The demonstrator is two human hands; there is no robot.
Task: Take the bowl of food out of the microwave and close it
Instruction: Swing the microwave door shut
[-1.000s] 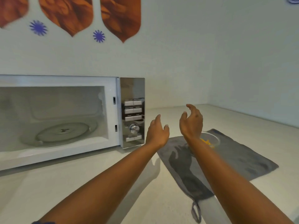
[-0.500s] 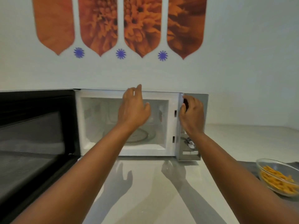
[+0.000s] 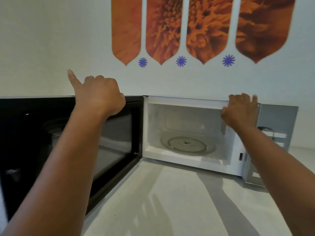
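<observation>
Left hand (image 3: 100, 97) now on door (image 3: 68, 142) (open).

microwave (image 3: 187, 160) white inside | door (image 3: 51, 133) black | wall panels (image 3: 201, 28) orange, seemingly floral | stars (image 3: 181, 61) purple

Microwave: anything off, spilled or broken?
Nothing stands out. The microwave door hangs wide open, with the left hand on its top edge and the right hand on the cabinet's top front edge. The glass turntable lies flat and bare; no spill or damage shows on the counter.
</observation>
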